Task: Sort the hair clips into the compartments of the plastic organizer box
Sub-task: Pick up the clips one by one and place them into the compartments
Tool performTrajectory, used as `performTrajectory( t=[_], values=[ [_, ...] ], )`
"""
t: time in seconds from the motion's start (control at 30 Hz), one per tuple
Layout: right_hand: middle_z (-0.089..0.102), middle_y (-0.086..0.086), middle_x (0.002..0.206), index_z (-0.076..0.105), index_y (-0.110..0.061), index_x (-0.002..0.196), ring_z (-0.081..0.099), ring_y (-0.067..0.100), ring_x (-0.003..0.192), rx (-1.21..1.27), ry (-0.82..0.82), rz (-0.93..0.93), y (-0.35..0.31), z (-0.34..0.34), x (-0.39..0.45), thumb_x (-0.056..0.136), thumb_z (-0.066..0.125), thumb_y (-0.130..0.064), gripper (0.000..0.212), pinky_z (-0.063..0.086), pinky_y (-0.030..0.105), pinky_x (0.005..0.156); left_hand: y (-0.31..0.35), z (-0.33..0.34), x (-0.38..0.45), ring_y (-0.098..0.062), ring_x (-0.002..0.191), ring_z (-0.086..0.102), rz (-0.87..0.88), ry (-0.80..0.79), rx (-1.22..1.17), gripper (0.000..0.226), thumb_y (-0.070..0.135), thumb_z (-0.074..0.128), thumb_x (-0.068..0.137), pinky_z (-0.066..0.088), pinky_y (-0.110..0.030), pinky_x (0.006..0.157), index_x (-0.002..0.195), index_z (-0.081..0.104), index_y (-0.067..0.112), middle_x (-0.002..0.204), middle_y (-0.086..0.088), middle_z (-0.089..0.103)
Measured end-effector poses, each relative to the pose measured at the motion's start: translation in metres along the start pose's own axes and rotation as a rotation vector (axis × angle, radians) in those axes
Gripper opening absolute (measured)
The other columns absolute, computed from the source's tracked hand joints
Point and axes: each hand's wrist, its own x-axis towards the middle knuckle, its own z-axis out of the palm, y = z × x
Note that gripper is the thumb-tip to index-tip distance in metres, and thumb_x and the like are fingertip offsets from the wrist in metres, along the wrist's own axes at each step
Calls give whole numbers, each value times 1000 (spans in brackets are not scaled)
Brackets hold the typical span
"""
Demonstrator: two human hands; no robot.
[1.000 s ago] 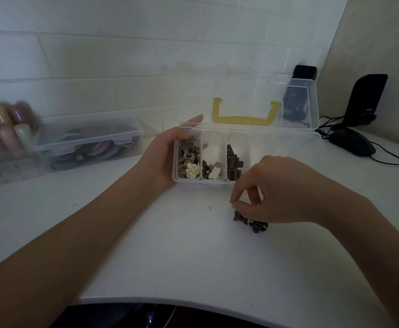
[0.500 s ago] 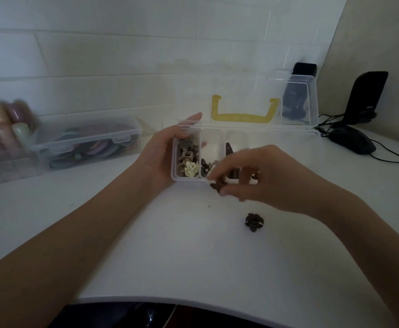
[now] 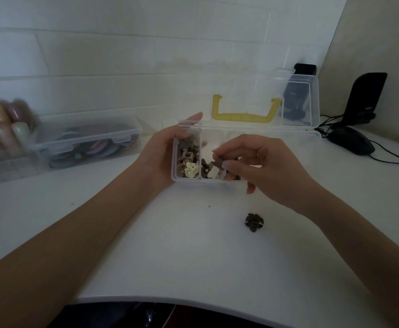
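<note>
Writing: none I can read on the organizer box [image 3: 186, 179], long axis running L-R w/ lid up at back. Left hand [image 3: 163, 152] grips its left end; right hand [image 3: 260, 166] pinches a brown hair clip [image 3: 218, 160] over the middle compartment. Dark hair clip [image 3: 254, 222] lies on the table [image 3: 170, 245], near the box front.

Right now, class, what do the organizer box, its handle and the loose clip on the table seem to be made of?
Organizer box: clear, glossy plastic, probably; the clips inside show through its walls.
Handle: opaque yellow plastic, likely; solid colour, moulded bracket shape.
Loose clip: dark brown, matte, seemingly moulded plastic with small petal shapes; too small to be sure.
</note>
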Motion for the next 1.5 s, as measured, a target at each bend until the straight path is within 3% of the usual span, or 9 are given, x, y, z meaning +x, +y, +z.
performTrajectory(
  t=[0.37, 0.53, 0.63, 0.8, 0.93, 1.1, 1.17, 1.37, 1.5],
  values=[
    [69, -7, 93, 69, -22, 93, 67, 16, 74, -44, 253, -87, -3, -10, 2, 87, 59, -4, 22, 49, 21, 43, 1, -2, -1, -34, 112, 54, 29, -54, 14, 64, 10, 65, 49, 47, -46, 93, 112, 69, 20, 126, -13, 62],
    [62, -2, 90, 70, -22, 93, 58, 16, 67, -174, 223, -139, -4, -9, 1, 89, 51, -5, 25, 48, 22, 49, 3, 1, -4, -39, 120, 48, 20, -66, 62, 62, 8, 46, 63, 31, -54, 107, 121, 62, 21, 137, -18, 52],
    [49, -8, 86, 68, -26, 98, 50, 11, 67, -507, 36, -256, -3, -3, -3, 88, 41, -14, 32, 42, 21, 60, 2, 2, -2, -33, 104, 57, 45, -54, 35, 60, 8, 46, 62, 48, -46, 91, 119, 62, 18, 126, -16, 60],
    [48, -2, 89, 64, -28, 106, 49, 16, 62, -867, -158, -272, -9, 7, -10, 88, 28, -30, 41, 44, 33, 50, 1, 4, -4, -25, 82, 67, 41, -76, 8, 54, 9, 41, 70, 55, -32, 65, 119, 61, 17, 102, -12, 70],
    [59, -2, 91, 48, -31, 124, 57, 21, 71, -1007, -126, -214, -14, 12, -8, 97, 30, -25, 33, 45, 31, 57, 1, 3, -2, -27, 89, 64, 35, -95, 43, 57, 9, 40, 71, 55, -34, 72, 124, 59, 19, 119, -14, 64],
    [48, -2, 71, 46, -30, 123, 42, 21, 60, -1268, -138, -115, -17, 24, -3, 97, 42, -22, 27, 18, 22, 43, 0, 4, -2, -26, 100, 60, 26, -61, 94, 57, 10, 42, 65, 51, -36, 82, 115, 66, 24, 121, -10, 63],
    [39, -4, 66, 53, -30, 117, 41, 20, 59, -1279, -120, -52, -19, 27, -2, 96, 45, -22, 24, 19, 21, 44, 0, 4, -3, -29, 105, 57, 28, -65, 101, 56, 10, 42, 66, 47, -41, 91, 114, 67, 24, 124, -11, 62],
    [63, -3, 86, 61, -27, 107, 49, 19, 64, -1260, -21, 17, -27, 30, -6, 90, 56, -22, 18, 28, 24, 51, 0, 7, -5, -31, 107, 56, 25, -86, 129, 53, 10, 42, 67, 43, -45, 97, 108, 71, 27, 120, -10, 65],
    [33, -6, 61, 54, -25, 103, 39, 18, 58, -1258, -1, 24, -25, 30, -7, 91, 55, -22, 13, 20, 24, 46, -1, 9, -5, -32, 109, 55, 23, -86, 110, 53, 9, 44, 67, 44, -45, 96, 110, 69, 25, 119, -11, 65]
  ],
)
